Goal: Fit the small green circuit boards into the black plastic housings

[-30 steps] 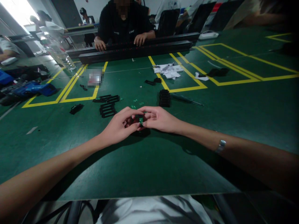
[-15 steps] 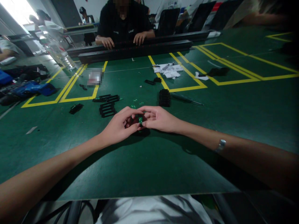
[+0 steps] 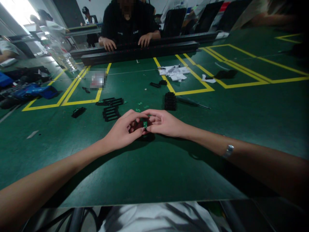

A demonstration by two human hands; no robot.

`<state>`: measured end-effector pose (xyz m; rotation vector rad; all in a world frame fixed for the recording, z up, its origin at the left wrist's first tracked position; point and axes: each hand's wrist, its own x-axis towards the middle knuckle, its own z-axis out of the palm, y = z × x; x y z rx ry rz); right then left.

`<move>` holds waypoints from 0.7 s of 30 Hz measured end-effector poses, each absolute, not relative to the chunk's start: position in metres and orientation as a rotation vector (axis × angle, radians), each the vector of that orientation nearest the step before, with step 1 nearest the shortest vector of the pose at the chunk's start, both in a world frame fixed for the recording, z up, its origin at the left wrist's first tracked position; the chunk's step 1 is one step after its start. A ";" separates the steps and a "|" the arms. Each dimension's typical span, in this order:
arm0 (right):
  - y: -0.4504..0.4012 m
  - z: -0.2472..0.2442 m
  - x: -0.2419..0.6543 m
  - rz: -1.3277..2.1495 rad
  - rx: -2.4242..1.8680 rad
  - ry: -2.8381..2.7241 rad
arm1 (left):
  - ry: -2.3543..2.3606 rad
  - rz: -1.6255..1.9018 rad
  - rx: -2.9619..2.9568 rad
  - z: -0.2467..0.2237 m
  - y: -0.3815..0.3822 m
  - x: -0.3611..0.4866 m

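Observation:
Between the fingertips of both hands sits a small green circuit board (image 3: pixel 145 124), with dark material around it that my fingers partly hide. My left hand (image 3: pixel 129 126) is closed on its left side, thumb and fingers curled in. From the right, my right hand (image 3: pixel 163 123) pinches it too, and the two hands touch at the fingertips. Just beyond them lie several tiny green boards (image 3: pixel 140 104). Black slotted frames (image 3: pixel 111 113) rest on the table left of the hands, and a stack of black parts (image 3: pixel 170 101) stands to the right.
A screwdriver (image 3: pixel 193 102) lies beside the black stack. Crumpled white paper (image 3: pixel 173 72) is farther back. A clear plastic bottle (image 3: pixel 70 62) stands at the back left, near blue-and-black items (image 3: pixel 31 90). Long black bars (image 3: pixel 142 51) cross the table before a seated person (image 3: pixel 129 24).

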<state>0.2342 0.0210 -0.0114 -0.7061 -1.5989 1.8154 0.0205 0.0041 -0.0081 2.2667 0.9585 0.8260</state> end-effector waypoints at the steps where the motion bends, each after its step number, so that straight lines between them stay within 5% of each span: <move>1: 0.021 -0.012 0.234 1.818 -0.700 -1.596 | 0.959 0.826 2.270 -0.008 0.004 0.021; 21: 0.020 -0.010 0.234 1.807 -0.727 -1.614 | 0.951 0.813 2.257 -0.009 0.004 0.021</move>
